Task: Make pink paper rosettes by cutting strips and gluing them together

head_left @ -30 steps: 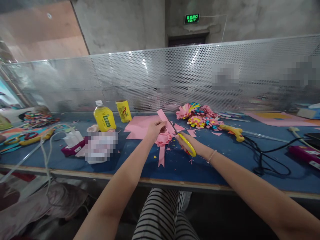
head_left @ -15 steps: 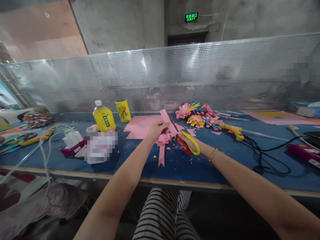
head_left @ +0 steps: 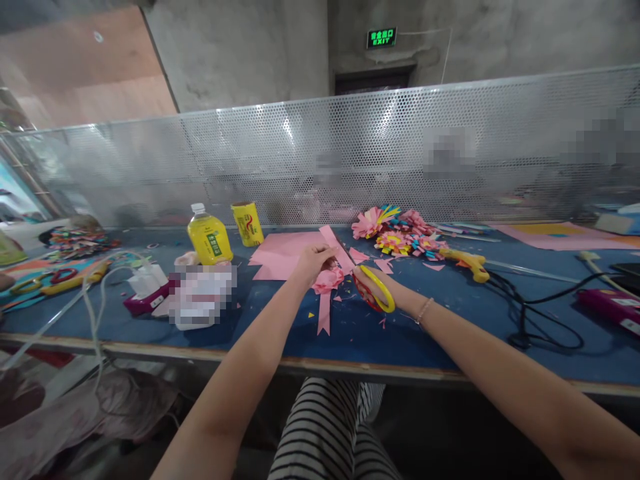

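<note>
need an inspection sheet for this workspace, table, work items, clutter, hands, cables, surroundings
surface: blue table, strewn with paper scraps
work items: pink strip, scissors, pink flower with a forked tail, pink sheets behind
clutter: bottle and can standing at the left; finished-looking flowers and glue gun at the right
left hand: pinching the strip
right hand: gripping the scissors, blades at the strip
cables: black cable looped by the glue gun; white cords over the front edge, left
surroundings: perforated panel behind, lit exit sign above
</note>
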Motion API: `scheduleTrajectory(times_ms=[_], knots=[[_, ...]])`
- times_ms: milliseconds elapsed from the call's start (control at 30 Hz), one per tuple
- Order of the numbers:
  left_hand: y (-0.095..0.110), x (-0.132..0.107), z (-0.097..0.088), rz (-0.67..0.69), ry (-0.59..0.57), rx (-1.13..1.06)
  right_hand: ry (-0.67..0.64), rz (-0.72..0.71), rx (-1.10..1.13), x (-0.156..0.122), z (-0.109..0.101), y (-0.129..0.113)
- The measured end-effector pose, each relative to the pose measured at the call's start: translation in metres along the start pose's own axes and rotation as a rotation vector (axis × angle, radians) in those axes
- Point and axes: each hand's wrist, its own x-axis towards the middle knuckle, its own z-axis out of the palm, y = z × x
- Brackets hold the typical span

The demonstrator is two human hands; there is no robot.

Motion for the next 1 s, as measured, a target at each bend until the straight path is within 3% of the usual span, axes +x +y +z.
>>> scheduleTrajectory(times_ms=[200, 667, 833, 1000], knots=[[0.0, -0.003, 0.003, -0.058, -0.087, 0.025, -0.109, -0.003, 0.159, 0.001, -0.002, 0.002], [-0.003, -0.001, 0.001, -0.073, -0.094, 0.013, -0.055, -0.068, -0.016, 0.0, 0.0, 0.0], [-0.002, -0.002, 0.002, -0.069, -0.106, 0.031, -0.099, -0.08, 0.047, 0.006, -0.003, 0.008], [0.0, -0.005, 0.004, -0.116, -0.145, 0.085, -0.163, 0.011, 0.209, 0.011, -0.005, 0.016]])
